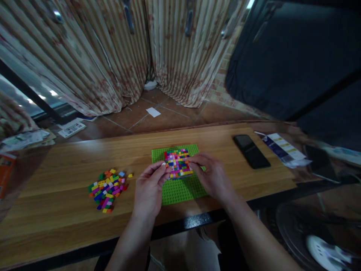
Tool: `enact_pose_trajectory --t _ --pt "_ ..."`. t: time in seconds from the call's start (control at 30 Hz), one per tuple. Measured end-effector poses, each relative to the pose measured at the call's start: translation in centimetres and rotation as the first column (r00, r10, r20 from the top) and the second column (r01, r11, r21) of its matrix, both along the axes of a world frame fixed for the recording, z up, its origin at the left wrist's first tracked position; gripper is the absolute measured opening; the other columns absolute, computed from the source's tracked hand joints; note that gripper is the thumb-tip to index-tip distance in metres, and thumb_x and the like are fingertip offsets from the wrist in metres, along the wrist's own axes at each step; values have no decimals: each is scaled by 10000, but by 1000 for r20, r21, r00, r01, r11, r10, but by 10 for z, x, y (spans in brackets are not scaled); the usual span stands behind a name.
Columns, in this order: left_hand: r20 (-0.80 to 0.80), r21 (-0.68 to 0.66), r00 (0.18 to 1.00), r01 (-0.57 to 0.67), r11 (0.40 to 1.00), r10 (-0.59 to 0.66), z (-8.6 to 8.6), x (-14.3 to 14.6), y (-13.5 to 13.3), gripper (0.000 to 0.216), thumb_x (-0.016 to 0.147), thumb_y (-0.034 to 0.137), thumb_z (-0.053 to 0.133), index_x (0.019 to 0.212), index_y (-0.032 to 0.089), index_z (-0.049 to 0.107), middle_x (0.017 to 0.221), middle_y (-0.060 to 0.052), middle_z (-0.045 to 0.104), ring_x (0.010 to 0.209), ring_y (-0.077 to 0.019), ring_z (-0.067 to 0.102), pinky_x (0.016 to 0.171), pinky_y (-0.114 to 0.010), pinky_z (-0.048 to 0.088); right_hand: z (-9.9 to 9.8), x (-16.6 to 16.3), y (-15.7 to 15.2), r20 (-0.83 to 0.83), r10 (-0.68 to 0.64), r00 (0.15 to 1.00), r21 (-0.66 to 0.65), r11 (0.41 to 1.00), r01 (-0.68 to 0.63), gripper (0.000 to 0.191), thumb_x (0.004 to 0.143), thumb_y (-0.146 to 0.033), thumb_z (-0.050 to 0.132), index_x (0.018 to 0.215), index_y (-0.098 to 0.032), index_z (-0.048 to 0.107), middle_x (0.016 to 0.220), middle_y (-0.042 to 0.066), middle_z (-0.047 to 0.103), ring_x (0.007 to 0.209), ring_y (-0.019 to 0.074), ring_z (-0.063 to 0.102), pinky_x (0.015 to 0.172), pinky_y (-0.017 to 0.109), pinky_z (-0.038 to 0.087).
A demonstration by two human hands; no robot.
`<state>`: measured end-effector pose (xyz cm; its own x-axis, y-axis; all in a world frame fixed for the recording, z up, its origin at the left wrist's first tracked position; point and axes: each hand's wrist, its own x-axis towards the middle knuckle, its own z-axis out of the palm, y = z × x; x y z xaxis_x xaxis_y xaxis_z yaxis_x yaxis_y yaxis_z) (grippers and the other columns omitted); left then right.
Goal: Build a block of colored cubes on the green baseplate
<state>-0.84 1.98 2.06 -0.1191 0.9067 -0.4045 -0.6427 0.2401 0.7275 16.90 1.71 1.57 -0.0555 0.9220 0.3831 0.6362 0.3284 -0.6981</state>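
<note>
A green studded baseplate (180,191) lies on the wooden table, bearing a patch of many-coloured toy bricks (178,165). At the left edge of this patch, my left hand (149,186) has thumb and forefinger closed on a small pale toy brick (163,164), partly covered by the fingertips. My right hand (210,173) reaches in over the patch's right side. Its thumb and forefinger are pinched at a small orange toy brick (186,162). The fingers hide parts of the patch's edges.
Loose toy bricks (108,190) form a pile on the table (70,162) left of the baseplate, with one yellow brick (130,175) apart. A black phone (251,151) lies to the right. Papers (284,148) are beyond the table's right end. Curtains (113,56) hang behind.
</note>
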Motion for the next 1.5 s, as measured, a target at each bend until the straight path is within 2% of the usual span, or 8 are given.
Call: enact_pose_trajectory --t 0.37,0.5,0.7,0.8,0.93,1.17,1.37,1.5 --pt "-36 -1 999 38 999 -38 2 -3 0 215 548 89 831 745 104 746 689 -34 729 604 -74 670 566 -114 544 -1 -10 11 -2 12 1000 -66 998 -12 113 872 -151 642 848 -218 729 856 23 683 794 152 647 746 291 489" --pt "-43 -15 998 41 999 -41 3 -4 1 196 565 70 816 744 105 744 687 -33 729 603 -73 670 567 -114 545 0 -14 13 -65 8 998 -74 997 -13 116 852 -126 652 825 -214 722 817 9 679 743 133 634 692 265 470" --pt "-39 -19 998 46 999 -47 2 -4 1 207 570 73 816 762 96 741 689 -38 727 599 -73 666 569 -116 542 -4 -14 13 -210 -89 974 -110 992 67 45 819 -198 687 848 -202 722 813 20 709 721 145 643 687 281 494" --pt "-50 -15 997 52 999 -53 1 -5 1 210 576 80 819 768 100 735 694 -30 723 604 -68 664 576 -113 536 -7 -9 17 -303 -200 932 -138 977 165 111 833 -281 664 868 -193 721 838 38 715 718 157 642 681 301 505" --pt "-70 -15 996 56 998 -56 3 -5 0 197 596 92 815 772 107 728 701 -18 718 611 -58 659 597 -112 532 -9 -10 20 -266 -295 918 -163 952 259 235 851 -361 630 967 -172 708 917 74 710 764 181 633 725 349 508" --pt "-91 -35 993 75 997 -78 5 -6 1 200 598 97 814 778 108 727 702 -19 720 605 -57 656 591 -111 523 -8 -26 19 -182 -291 939 -168 950 261 269 795 -317 706 1036 -199 684 1056 95 695 985 237 633 896 433 490" --pt "-72 -38 993 87 995 -90 6 -6 1 197 596 85 805 775 119 732 699 -17 723 595 -57 654 583 -113 524 -10 -29 22 -249 -319 914 -252 933 257 336 758 -287 737 1066 -168 671 1051 88 712 953 222 650 890 404 503" --pt "-73 -31 993 87 996 -89 6 -6 1 211 591 87 812 785 115 733 685 -19 722 583 -61 655 571 -117 522 -10 -31 21 -255 -316 914 -255 934 252 352 762 -265 732 1087 -153 658 1062 101 700 929 217 644 862 395 510"
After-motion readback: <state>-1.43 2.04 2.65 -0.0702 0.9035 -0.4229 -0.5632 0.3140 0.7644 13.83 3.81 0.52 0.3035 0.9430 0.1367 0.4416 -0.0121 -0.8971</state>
